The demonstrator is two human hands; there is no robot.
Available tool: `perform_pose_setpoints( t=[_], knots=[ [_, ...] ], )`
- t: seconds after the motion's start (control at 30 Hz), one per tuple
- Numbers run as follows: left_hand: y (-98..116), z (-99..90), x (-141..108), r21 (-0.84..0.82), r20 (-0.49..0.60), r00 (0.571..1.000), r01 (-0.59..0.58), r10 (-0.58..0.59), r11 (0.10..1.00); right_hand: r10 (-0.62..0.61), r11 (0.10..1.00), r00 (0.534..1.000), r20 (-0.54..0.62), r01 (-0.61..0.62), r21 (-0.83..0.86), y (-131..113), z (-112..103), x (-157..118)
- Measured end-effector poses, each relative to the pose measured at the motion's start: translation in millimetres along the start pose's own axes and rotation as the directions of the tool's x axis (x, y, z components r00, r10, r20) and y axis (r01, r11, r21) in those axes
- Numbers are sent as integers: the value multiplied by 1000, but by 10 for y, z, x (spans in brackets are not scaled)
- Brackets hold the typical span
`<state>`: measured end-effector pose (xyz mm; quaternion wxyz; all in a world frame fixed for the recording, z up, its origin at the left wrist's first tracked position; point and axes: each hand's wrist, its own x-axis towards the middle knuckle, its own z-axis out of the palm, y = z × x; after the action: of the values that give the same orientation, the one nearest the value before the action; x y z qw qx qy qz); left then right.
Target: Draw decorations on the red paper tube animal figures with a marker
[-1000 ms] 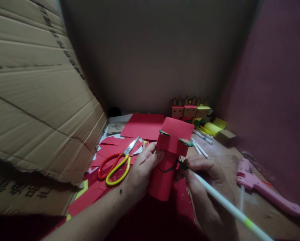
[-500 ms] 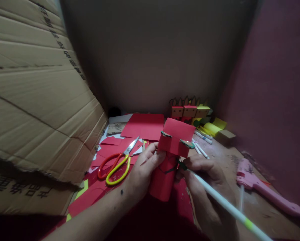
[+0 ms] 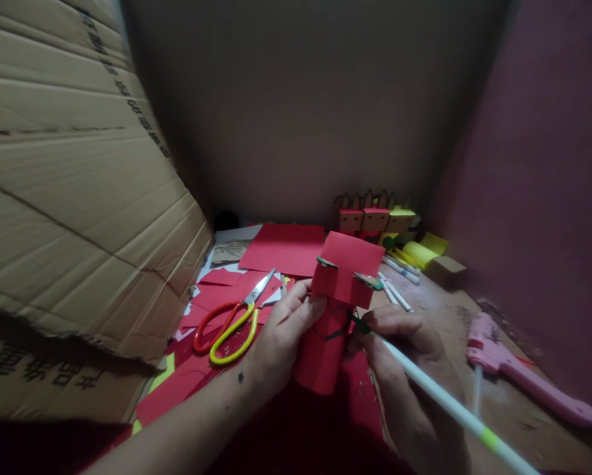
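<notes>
A red paper figure, made of a tube body with a folded boxy top, is gripped by my left hand with the thumb on its front. Two ear-like pieces edged in green stick out of the top part. Dark green lines form a heart-like outline on the tube. My right hand is closed round a white marker with a green tip end and a yellow-green band. The tip is at the tube's right side, by the end of the drawn line; whether it touches is hard to tell.
Scissors with red and yellow handles lie on red paper pieces at left. Finished-looking paper figures stand at the back, beside yellow paper and several markers. A pink glue gun lies right; a cardboard wall rises left.
The dark green line on the tube now shows more of a heart-like outline. The figure is turned very slightly; both hands keep almost the same place and hold.
</notes>
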<state>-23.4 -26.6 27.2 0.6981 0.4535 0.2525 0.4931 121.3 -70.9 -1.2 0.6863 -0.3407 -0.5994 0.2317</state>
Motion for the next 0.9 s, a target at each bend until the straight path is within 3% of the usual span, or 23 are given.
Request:
perform_pose_setpoints(
  t=[0.2, 0.4, 0.9],
  knots=[
    [-49, -31, 6, 2, 42, 999, -6, 6, 1000, -8, 1000, 999, 39, 9, -6, 31, -4, -14],
    [-73, -73, 17, 12, -5, 1000, -19, 19, 1000, -16, 1000, 1000, 24, 17, -22, 20, -3, -14],
    [-24, -19, 5, -7, 30, 999, -15, 15, 1000, -19, 998, 1000, 10, 19, -53, 15, -9, -8]
  ],
)
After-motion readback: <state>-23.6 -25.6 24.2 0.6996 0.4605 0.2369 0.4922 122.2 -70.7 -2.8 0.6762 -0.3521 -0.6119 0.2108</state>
